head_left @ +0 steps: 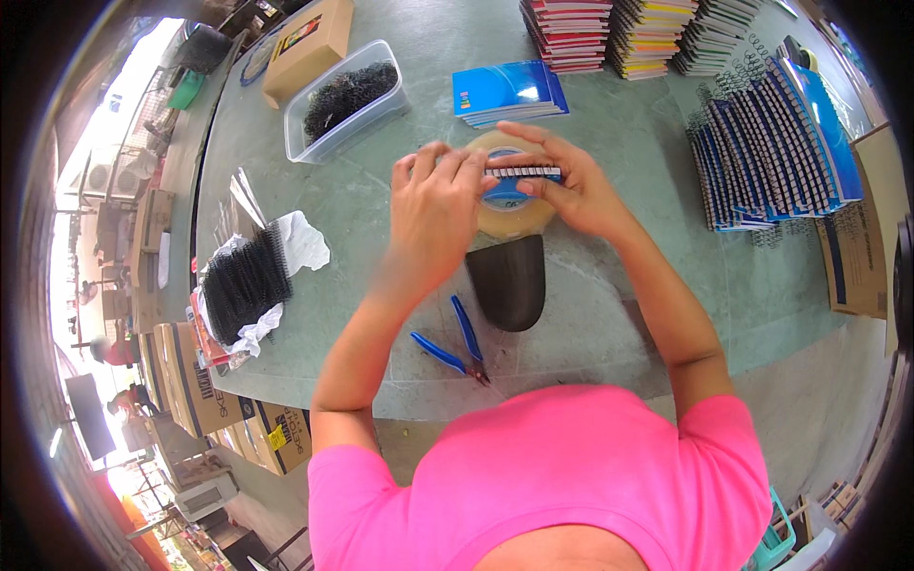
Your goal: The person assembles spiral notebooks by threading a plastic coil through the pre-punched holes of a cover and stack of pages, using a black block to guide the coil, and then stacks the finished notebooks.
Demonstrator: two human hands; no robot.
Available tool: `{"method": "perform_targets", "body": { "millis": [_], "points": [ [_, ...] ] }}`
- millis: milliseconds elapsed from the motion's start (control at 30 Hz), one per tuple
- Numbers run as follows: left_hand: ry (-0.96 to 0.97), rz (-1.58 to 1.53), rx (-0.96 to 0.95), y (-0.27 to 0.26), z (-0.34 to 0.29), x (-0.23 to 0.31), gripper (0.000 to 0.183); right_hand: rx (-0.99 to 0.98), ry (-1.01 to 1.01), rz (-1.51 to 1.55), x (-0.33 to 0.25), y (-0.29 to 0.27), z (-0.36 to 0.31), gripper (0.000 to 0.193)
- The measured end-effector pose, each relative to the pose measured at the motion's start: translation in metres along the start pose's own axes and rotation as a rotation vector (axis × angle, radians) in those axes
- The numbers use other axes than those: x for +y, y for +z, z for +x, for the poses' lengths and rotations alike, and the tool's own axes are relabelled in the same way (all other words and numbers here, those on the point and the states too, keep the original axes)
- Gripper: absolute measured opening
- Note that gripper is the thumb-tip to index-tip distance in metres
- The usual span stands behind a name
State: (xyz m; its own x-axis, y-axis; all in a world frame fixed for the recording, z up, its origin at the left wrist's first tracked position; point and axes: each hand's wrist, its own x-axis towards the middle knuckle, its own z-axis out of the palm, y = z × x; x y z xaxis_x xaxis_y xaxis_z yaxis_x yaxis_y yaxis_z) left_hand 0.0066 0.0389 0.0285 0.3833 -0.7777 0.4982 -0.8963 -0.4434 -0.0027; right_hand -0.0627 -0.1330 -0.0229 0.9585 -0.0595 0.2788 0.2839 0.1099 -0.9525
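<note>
The right hand (577,183) grips a notebook (526,173), seen edge-on. The left hand (436,198) hides its other end; whether it grasps, I cannot tell. A tape roll (511,225) lies partly covered.

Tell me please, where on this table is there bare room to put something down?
Two patches look free: the table between the right hand and the blue notebook stack, and between the black coils and the left hand. The middle is crowded: the held notebook, the tape roll, a dark curved piece and the pliers.
</note>
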Motion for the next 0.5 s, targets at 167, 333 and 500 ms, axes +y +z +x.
{"method": "perform_targets", "body": {
  "millis": [167,333,500],
  "points": [
    [-0.154,-0.165,-0.028,-0.006,0.008,0.002,0.023,0.111,-0.174,-0.725,-0.005,-0.018,-0.002,0.023],
    [-0.121,-0.24,-0.096,0.002,0.009,-0.003,0.024,0.121,0.215,-0.367,-0.008,-0.011,-0.004,0.017],
    [-0.156,-0.334,-0.165,0.006,0.016,0.001,0.024,0.131,0.237,-0.243,0.001,-0.011,-0.004,0.013]
  ]
}}
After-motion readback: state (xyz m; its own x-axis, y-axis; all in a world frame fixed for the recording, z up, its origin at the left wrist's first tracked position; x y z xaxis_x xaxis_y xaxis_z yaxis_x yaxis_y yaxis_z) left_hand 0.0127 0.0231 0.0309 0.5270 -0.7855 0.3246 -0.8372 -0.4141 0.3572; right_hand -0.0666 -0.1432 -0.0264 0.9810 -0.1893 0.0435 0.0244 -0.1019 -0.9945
